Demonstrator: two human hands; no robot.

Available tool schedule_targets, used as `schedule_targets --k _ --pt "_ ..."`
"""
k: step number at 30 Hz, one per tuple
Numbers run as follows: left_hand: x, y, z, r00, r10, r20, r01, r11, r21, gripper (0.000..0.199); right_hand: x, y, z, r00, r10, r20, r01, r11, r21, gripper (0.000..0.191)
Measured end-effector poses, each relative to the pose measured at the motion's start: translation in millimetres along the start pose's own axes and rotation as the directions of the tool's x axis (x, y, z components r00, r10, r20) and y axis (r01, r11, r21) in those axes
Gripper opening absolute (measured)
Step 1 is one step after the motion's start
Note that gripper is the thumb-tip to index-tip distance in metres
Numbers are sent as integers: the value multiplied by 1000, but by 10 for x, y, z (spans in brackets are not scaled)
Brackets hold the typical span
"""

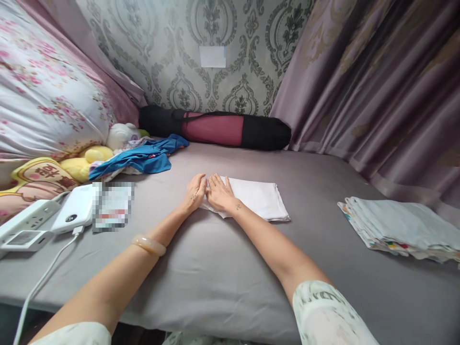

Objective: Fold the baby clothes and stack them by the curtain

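Observation:
A white folded cloth [257, 195] lies in a flat rectangle on the grey bed sheet in front of me. My right hand [220, 192] rests palm down near the cloth's left end, its fingers stretched out. Right beside it, my left hand [196, 192] is curled around the left edge of the cloth, turned on its side. Its fingertips are partly hidden. The cloth looks a little rumpled under and between the hands, while its right part lies smooth.
A stack of folded cloths [398, 227] is at the right. On the left are a power strip [30, 220], a white power bank [77, 206] with a cable, a blurred packet [113, 206], blue clothing [143, 155] and plush toys. A long black-and-red bag [215, 129] lies along the wall.

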State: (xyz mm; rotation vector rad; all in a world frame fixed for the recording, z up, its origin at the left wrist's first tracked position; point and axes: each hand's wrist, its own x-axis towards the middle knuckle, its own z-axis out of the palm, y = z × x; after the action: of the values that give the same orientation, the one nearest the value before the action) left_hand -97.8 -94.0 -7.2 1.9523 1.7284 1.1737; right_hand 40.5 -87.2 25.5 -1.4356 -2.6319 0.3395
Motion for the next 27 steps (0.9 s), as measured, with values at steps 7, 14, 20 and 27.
schedule_targets --k 7,14,20,27 --pt "-7 7 -6 1000 -2 26 1 1000 11 52 90 -9 106 1000 7 14 -7 1000 -18 62" --pt "-44 23 -4 995 74 67 -81 989 123 51 -53 162 -97 995 68 -67 -52 973 223 59" --pt "-122 119 25 949 199 245 -262 929 261 53 -406 528 -227 977 213 4 -213 975 67 63" --pt "-137 37 72 892 243 380 -369 878 305 53 -463 638 -87 973 230 -2 -230 973 22 63"
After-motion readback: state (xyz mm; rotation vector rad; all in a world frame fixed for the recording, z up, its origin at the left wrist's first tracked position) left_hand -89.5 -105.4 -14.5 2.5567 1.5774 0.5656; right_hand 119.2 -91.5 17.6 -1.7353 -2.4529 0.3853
